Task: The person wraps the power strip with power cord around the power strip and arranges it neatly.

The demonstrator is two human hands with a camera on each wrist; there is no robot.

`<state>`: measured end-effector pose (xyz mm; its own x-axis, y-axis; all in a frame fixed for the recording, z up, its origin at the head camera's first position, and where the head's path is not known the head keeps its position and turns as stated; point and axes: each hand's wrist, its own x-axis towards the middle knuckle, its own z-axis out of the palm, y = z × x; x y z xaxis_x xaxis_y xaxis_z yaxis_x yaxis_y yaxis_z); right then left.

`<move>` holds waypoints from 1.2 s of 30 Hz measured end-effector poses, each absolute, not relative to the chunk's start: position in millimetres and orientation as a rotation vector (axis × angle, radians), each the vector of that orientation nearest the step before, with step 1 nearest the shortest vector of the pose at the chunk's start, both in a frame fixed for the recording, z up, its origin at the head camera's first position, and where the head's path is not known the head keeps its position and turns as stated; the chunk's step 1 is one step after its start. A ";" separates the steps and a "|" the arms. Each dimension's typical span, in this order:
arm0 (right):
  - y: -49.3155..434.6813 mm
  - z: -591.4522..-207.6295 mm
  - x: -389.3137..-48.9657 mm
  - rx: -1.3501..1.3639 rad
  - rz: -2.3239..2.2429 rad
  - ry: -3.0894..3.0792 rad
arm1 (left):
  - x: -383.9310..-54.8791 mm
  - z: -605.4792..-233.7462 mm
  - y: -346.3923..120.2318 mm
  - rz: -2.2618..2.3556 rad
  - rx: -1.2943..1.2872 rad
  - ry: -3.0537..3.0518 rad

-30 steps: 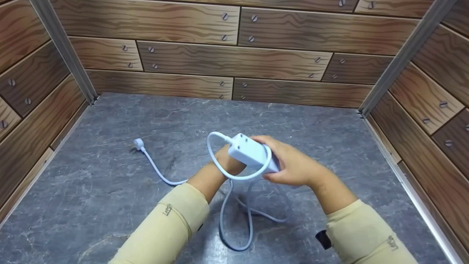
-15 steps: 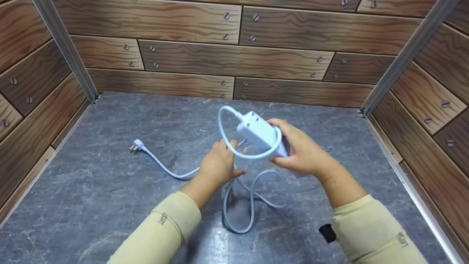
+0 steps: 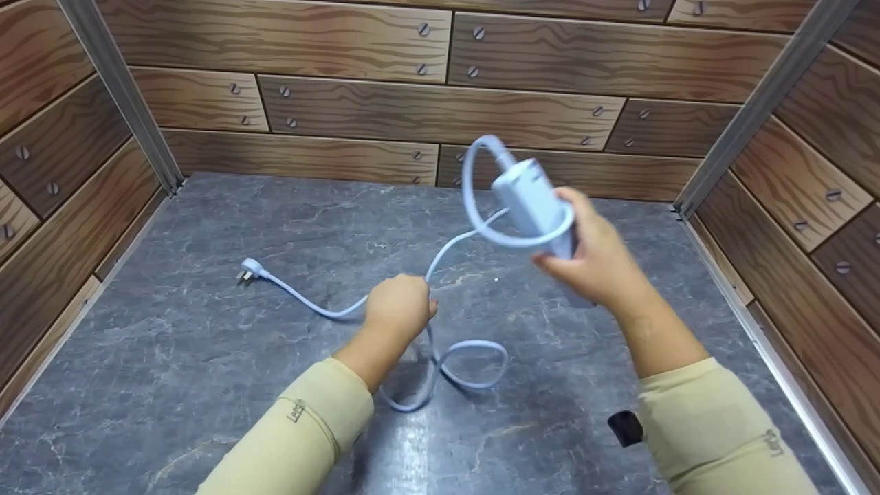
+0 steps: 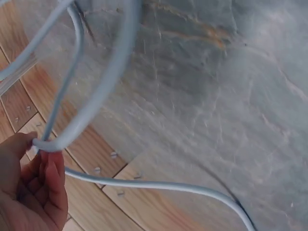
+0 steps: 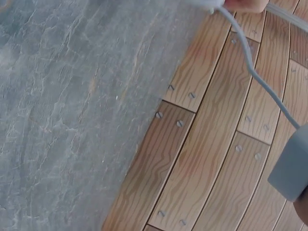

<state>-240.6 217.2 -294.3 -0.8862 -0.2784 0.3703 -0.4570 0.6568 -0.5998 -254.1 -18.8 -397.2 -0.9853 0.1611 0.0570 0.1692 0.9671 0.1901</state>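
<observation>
1. The power strip (image 3: pixel 533 199) is up off the surface (image 3: pixel 206 357), on the person's right side, tilted.
2. The right hand (image 3: pixel 598 261) holds the strip's body, its grip closed around the lower part, with thumb and fingers on opposite sides.
3. The left hand (image 3: pixel 399 302) has a narrow grip: in its wrist view, thumb and fingers pinch the cord (image 3: pixel 447 249) above the surface.
4. Judging by how things lie, the cord handling looks early. One wide loop leaves the strip's end and comes back across its body; whether it goes fully round behind cannot be told.
5. What remains loose is a long stretch: bends lying below the left hand and a length running to the plug (image 3: pixel 251 267), which lies on the surface.
6. Counted: one strip, one cord, one plug, two hands, and three wood-patterned walls (image 3: pixel 344 110) in sight.
</observation>
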 end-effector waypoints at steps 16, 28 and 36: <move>265.9 -275.9 -259.4 0.005 1.055 -2.497 | -254.3 -396.1 -54.7 -0.139 -0.547 -2.884; 301.7 -280.8 -263.7 -0.376 1.036 -2.400 | -262.3 -391.7 -88.4 -0.201 -0.525 -2.872; 317.7 -290.4 -264.6 -0.520 1.037 -2.431 | -271.2 -382.0 -105.9 -0.253 -0.375 -2.773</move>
<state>-264.6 317.7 -290.4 -0.8302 0.4983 0.2499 0.1645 0.6474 -0.7442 -271.2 -105.9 -382.0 -0.9108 0.2270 0.3448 0.2856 0.9496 0.1293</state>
